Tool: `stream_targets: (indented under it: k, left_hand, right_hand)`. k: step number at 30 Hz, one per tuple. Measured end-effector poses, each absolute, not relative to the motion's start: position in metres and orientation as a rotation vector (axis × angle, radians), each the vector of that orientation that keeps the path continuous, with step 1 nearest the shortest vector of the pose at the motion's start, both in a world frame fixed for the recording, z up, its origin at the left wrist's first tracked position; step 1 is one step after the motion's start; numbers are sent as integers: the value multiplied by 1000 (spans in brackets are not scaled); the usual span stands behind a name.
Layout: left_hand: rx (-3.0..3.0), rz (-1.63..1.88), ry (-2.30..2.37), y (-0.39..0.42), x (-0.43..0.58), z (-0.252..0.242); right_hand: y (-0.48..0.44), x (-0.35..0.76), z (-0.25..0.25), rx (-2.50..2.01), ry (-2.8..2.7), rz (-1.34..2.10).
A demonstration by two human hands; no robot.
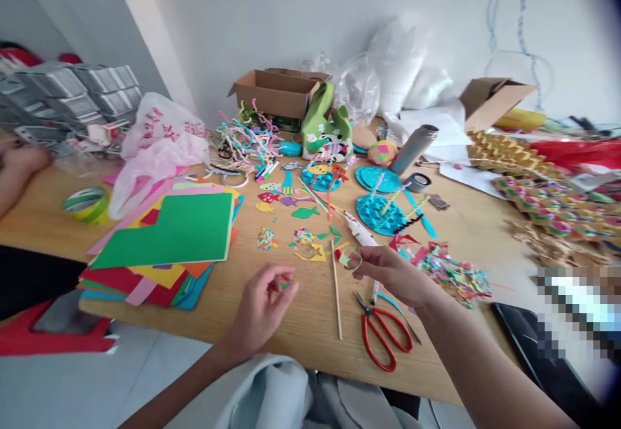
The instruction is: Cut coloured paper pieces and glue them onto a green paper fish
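Observation:
My left hand [259, 309] is curled palm-up above the table's front, closed around small coloured paper bits [285, 282]. My right hand [392, 272] pinches a thin pale-green paper scrap [353, 262] between thumb and fingers; its exact shape is hard to make out. Just left of that scrap, a wooden stick [337, 299] lies on the table. Red-handled scissors [383, 335] rest below my right hand. Beyond the hands are two piles of paper bits, one being this confetti pile [266, 239], a cut yellow paper scrap [313, 253] and paper fish such as a green one [305, 212].
Coloured paper sheets [194, 228] are stacked at left. Blue paper discs [381, 214], a glue gun [359, 230] and a silver bottle [414, 147] stand or lie ahead. A shredded paper heap [456, 274] and a phone [524, 332] are at right. Another person's arm [19, 170] rests far left.

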State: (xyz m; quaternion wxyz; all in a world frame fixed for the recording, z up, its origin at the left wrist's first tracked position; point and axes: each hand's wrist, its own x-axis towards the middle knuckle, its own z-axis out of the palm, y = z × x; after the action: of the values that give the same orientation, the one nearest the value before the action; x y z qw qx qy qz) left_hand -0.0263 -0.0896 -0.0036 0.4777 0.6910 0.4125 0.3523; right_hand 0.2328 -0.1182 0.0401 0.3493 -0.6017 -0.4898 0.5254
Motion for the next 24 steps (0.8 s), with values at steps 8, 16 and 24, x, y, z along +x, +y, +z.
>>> stream_targets:
  k: [8, 16, 24]
  left_hand:
    - [1238, 625, 936, -75, -9, 7]
    - [721, 633, 907, -62, -17, 5]
    - [777, 882, 951, -62, -16, 8]
  right_hand:
    - [-94, 171, 36, -1456, -1583, 1598]
    - [-82, 177, 35, -1740, -1495, 883]
    - [-97, 156, 42, -1758, -1441, 507]
